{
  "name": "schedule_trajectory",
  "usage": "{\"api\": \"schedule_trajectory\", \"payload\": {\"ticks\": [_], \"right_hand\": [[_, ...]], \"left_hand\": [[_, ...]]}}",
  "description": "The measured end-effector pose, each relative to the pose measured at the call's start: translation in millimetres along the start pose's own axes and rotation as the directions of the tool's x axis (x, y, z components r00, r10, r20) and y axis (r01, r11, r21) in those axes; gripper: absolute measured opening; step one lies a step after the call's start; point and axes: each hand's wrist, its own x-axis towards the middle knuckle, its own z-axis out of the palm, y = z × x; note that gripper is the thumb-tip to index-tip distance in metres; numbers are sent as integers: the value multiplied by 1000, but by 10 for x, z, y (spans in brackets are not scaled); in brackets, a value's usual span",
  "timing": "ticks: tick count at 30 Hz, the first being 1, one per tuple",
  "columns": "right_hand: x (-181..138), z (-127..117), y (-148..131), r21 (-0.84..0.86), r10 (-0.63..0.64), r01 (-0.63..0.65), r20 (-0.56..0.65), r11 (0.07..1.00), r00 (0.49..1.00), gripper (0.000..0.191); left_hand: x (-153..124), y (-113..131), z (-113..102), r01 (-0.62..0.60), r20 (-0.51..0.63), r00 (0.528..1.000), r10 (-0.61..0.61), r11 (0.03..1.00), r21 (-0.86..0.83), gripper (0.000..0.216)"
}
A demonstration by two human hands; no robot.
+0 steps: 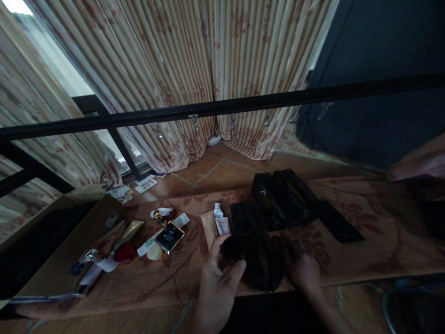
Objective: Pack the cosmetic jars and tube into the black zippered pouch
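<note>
My left hand (219,283) is closed around a small dark round jar (233,248), thumb on its near side and index finger at its far edge. The jar is held over the left side of an open black toiletry bag (259,271). At that bag's right side, my right hand (303,271) grips its edge, with the fingertips lost in shadow. A second black bag (283,199) stands just behind. Left of the bags lie a white bottle (218,210), a white-and-pink tube (222,226) and a tan flat packet (208,227).
Cosmetics lie to the left: a black-and-gold sachet (169,236), a red jar (125,253), a cream round item (154,252) and several tubes. A cardboard box (66,246) stands far left. A black phone-like slab (340,221) lies right. Another person's limb (420,160) enters at right.
</note>
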Motion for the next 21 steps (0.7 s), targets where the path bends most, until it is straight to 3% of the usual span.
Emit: {"api": "schedule_trajectory", "payload": {"ticks": [5, 9, 13, 21], "right_hand": [[4, 2, -12, 5, -5, 5, -7, 1000, 1000, 37], [7, -2, -18, 8, -4, 4, -8, 1000, 1000, 35], [10, -5, -21, 22, 4, -4, -4, 1000, 1000, 34], [28, -36, -34, 93, 8, -11, 24, 996, 1000, 33]], "left_hand": [[77, -60, 99, -124, 72, 992, 107, 941, 315, 49], [205, -75, 183, -249, 123, 968, 217, 848, 467, 48], [282, -51, 238, -341, 154, 939, 306, 798, 497, 46], [286, 0, 334, -366, 140, 930, 340, 810, 459, 43]]}}
